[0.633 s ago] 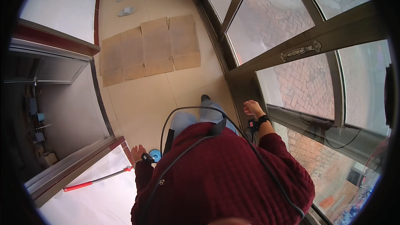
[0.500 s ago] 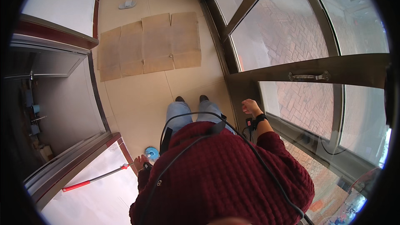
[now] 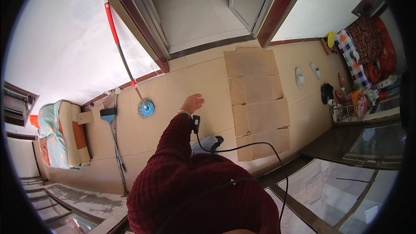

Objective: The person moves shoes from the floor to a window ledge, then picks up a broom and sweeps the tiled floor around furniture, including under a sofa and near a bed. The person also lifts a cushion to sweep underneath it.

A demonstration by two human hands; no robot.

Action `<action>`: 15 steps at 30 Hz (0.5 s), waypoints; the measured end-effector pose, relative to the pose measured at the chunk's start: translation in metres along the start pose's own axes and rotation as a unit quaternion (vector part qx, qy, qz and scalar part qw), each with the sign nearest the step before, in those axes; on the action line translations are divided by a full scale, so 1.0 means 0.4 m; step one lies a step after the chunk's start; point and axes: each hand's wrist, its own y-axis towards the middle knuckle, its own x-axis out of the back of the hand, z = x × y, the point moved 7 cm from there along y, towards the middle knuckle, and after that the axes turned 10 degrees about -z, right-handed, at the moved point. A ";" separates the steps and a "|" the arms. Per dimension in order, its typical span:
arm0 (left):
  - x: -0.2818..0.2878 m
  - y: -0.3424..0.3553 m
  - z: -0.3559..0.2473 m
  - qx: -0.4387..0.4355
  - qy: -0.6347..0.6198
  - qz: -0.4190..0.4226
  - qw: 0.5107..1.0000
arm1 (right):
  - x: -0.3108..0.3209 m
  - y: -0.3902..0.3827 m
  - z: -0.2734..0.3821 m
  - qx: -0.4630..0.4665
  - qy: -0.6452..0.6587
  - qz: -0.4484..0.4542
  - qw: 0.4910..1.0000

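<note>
My left hand is held out in front of me above the tiled floor, its fingers extended to the right and nothing in them. A black device with a cable is strapped at that wrist, beside a pale bracelet. To the left of the hand, apart from it, a mop with a red grip leans on the white wall. Its round blue head with grey strands rests on the floor. My right hand is out of sight.
Flattened cardboard lies to the right, with slippers beyond it. A blue broom and a covered sofa are at the left. Ahead is a doorway; glass door panels stand at the lower right. A cable crosses my front.
My body has turned left, so the doorway is now ahead and the glass panels lower right. My left hand is now away from the mop, and my right hand has left the view.
</note>
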 end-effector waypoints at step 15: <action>0.812 -0.626 0.500 -0.023 -0.334 -0.486 0.807 | -0.478 -0.069 0.618 0.165 -0.182 0.209 0.947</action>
